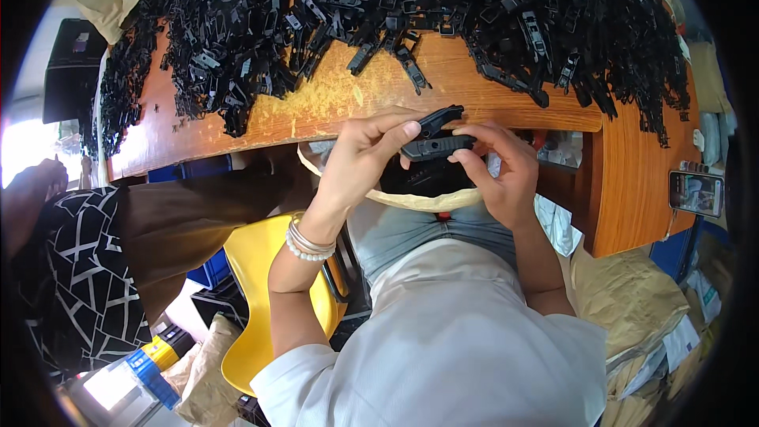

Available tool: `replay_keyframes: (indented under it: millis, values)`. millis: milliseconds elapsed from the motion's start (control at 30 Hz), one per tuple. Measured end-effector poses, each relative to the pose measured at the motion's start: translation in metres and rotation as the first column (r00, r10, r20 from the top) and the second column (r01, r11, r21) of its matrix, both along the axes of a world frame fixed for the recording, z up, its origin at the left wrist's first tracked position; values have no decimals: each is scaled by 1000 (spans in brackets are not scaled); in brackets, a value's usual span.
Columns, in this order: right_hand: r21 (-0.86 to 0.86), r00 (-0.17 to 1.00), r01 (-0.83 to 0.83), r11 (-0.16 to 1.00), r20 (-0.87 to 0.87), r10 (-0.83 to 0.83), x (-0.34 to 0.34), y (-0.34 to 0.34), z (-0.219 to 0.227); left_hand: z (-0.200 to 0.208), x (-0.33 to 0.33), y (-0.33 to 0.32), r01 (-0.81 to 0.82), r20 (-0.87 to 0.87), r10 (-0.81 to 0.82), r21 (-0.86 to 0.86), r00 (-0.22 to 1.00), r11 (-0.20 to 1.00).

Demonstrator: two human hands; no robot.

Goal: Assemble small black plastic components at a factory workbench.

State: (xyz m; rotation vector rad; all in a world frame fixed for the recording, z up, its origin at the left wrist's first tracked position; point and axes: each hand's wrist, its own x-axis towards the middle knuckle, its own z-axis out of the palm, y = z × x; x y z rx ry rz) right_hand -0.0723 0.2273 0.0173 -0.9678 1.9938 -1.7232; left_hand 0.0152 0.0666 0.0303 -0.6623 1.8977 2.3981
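Observation:
Over the open bag on my lap, both my hands are closed on small black plastic parts. My left hand, with bracelets at its wrist, pinches an angled black plastic part between thumb and fingers. Just below it lies a longer, ribbed black plastic part, its left end by my left fingers. The thumb and fingers of my right hand grip this ribbed part at its right end. I cannot tell whether the two parts are joined. More black pieces are dimly seen inside the bag.
A large heap of black plastic parts covers the back of the wooden table. A phone stands at the right. A yellow chair is at my left, near another person's patterned clothing. Brown sacks lie at lower right.

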Motion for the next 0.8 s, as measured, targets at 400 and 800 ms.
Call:
replay_keyframes:
  millis: [400,800]
  values:
    - [49,978,20,999,-206,-9,4,2,3,5,18,19,38,-92,-124,-633,988,773]
    - [42,982,-79,996,-167,85,-12,-1,-8,-8,12,22,-82,-272,-215,-776,938,625]
